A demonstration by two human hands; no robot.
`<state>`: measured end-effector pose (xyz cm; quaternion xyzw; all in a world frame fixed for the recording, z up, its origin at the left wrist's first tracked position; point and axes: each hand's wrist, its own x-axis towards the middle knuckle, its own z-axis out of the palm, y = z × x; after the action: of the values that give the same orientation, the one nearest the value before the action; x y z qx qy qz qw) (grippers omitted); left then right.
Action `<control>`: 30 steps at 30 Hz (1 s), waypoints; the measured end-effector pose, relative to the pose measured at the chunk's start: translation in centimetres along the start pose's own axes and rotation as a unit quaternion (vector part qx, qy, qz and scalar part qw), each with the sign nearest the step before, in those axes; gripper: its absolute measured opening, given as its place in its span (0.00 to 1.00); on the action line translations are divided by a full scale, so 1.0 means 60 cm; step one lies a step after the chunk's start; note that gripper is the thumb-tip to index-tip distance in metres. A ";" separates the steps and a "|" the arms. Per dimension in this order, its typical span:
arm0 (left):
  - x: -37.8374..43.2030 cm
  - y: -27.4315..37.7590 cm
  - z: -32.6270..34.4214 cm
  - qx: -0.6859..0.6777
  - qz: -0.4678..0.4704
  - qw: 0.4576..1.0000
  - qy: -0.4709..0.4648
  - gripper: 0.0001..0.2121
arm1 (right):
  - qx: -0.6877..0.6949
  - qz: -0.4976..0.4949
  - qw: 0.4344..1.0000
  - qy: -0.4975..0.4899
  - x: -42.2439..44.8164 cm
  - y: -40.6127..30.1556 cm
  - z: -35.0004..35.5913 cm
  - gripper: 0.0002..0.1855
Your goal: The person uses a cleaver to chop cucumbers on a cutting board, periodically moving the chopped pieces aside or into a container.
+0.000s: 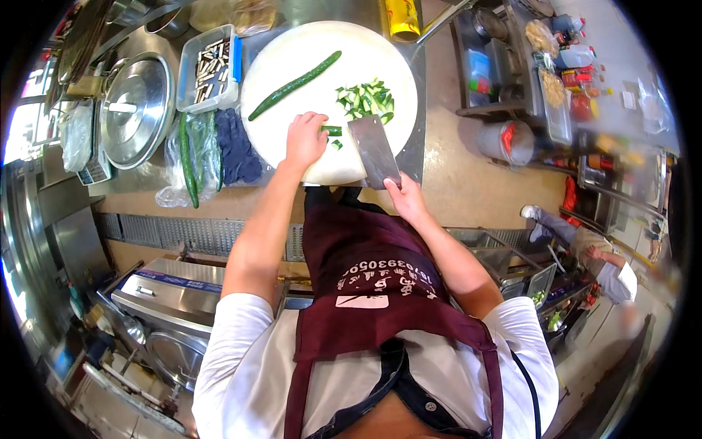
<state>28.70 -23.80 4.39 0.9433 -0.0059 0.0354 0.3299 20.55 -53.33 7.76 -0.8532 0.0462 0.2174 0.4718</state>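
Note:
On the round white cutting board [296, 41] my left hand [307, 140] holds down a short length of cucumber [332, 130], whose end sticks out past the fingers. My right hand [407, 196] grips a cleaver [375, 153] by its handle. The broad blade lies just right of the cucumber end, its far corner near a heap of cut cucumber pieces [366, 101]. One or two loose bits [336, 145] rest below the cucumber end. A whole cucumber [296, 85] lies slantwise across the board's upper left.
A plastic container [211, 71] of dark-and-pale strips stands left of the board. Beside it are a dark cloth [237, 148], bagged cucumbers [189, 159] and a lidded steel pot [137, 110]. A yellow can [403, 19] stands behind. A person [598, 258] is at far right.

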 end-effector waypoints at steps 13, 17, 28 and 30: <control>0.102 -0.030 -0.023 0.247 -0.044 0.953 -0.170 0.15 | -0.046 -0.022 0.996 -0.071 -0.039 -0.005 0.020 0.18; 0.066 -0.079 -0.061 0.226 -0.096 0.958 -0.145 0.14 | -0.134 -0.022 0.981 -0.141 -0.007 -0.049 0.055 0.20; -0.089 -0.046 -0.082 0.120 -0.180 0.972 -0.087 0.11 | -0.046 -0.080 0.990 -0.106 0.128 -0.040 0.038 0.19; -0.095 -0.016 -0.067 0.078 -0.121 0.985 -0.098 0.10 | -0.130 -0.021 0.988 -0.077 0.147 -0.068 -0.004 0.18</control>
<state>22.81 -20.63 6.51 0.9588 0.0786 -0.0969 0.2552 29.74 -50.15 7.38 -0.8889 -0.0370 0.2763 0.3634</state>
